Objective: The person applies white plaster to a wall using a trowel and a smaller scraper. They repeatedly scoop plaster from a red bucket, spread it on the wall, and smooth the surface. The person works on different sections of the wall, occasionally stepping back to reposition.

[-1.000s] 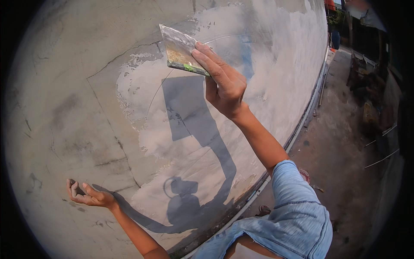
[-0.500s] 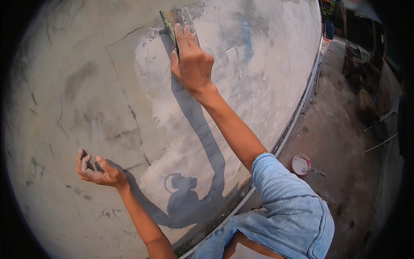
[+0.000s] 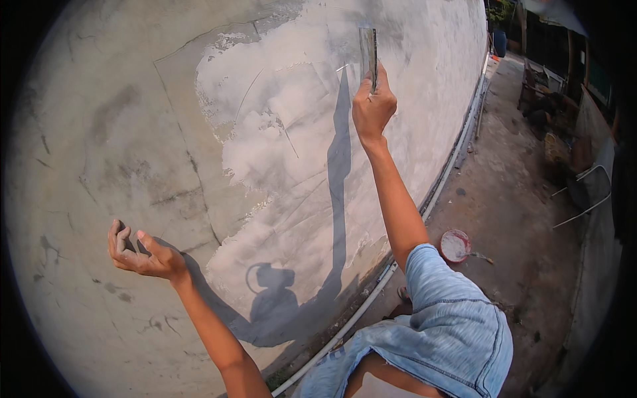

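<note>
My right hand [image 3: 374, 105] grips a flat metal scraper [image 3: 367, 53], seen nearly edge-on, against the upper wall, where pale white filler [image 3: 292, 99] is smeared over cracked grey plaster [image 3: 119, 132]. Lower on the left, my left hand [image 3: 144, 257] is empty, its dusty fingers loosely curled and apart, close to the wall; whether it touches the surface I cannot tell. The shadows of my head and arms lie across the filler and plaster.
A pale pipe [image 3: 368, 302] runs along the wall's foot. On the path beside it stands a red bucket [image 3: 454, 247] with a brush [image 3: 481, 257]. Farther right are jumbled items and bent metal tubing [image 3: 594, 192]. A blue barrel [image 3: 499, 43] stands at the far end.
My right hand has swept the scraper rightward across the filler over the last half second, turning it edge-on. My left hand is somewhat higher than a second ago, still empty.
</note>
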### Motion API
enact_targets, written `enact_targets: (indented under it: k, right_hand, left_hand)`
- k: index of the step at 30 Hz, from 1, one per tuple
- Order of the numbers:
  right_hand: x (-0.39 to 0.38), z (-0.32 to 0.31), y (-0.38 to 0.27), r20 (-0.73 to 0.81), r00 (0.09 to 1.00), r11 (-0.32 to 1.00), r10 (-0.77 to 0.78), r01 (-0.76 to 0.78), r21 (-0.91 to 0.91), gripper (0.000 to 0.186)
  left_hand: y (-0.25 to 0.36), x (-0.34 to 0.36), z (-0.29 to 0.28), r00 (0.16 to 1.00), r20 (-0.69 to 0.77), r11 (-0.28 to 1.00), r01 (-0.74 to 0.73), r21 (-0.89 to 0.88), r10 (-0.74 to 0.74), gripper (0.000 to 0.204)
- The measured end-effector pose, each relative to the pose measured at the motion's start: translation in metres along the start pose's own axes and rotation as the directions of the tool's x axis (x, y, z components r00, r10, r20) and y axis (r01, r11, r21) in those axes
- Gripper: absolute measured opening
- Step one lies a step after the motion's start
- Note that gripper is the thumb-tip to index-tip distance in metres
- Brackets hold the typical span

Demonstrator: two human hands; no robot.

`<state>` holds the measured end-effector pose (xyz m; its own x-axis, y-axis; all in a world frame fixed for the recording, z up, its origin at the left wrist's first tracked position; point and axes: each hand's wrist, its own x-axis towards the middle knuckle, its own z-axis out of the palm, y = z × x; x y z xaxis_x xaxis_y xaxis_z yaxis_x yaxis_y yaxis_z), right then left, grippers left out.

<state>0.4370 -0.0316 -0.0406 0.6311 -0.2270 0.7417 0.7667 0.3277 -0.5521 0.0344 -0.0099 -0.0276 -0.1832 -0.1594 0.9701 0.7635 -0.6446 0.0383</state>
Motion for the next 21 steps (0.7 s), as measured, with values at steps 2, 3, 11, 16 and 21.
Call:
enact_targets:
  k: [2,3,11,16,21]
  right_hand:
    - [0.015,-0.001,0.042,-0.085,0.983,0.981,0.165,-0.172,-0.089,0.032]
    - [0.010,0.002,0.042,-0.043,0.980,0.974,0.194,-0.198,-0.107,0.035]
    - [-0.050,0.041,-0.073,0.179,0.953,0.965,-0.245,0.258,-0.051,0.062]
    - [-0.116,0.042,-0.171,0.205,0.839,0.858,-0.504,0.459,0.232,0.073]
    - [-0.107,0.012,-0.143,0.114,0.723,0.672,-0.681,0.556,0.490,0.054]
  left_hand:
    - [0.004,-0.002,0.002,1.000,0.017,1.000,-0.002,0.009,0.002,0.018]
    - [0.002,-0.001,0.001,0.999,0.032,0.999,-0.028,0.021,0.027,0.018]
    - [0.000,0.000,0.000,0.994,0.063,0.991,-0.094,0.096,0.088,0.018]
    - [-0.002,0.000,0.001,0.997,0.026,0.993,-0.072,0.096,0.070,0.019]
    - [-0.008,-0.002,-0.001,0.999,-0.014,0.995,-0.047,0.093,0.048,0.021]
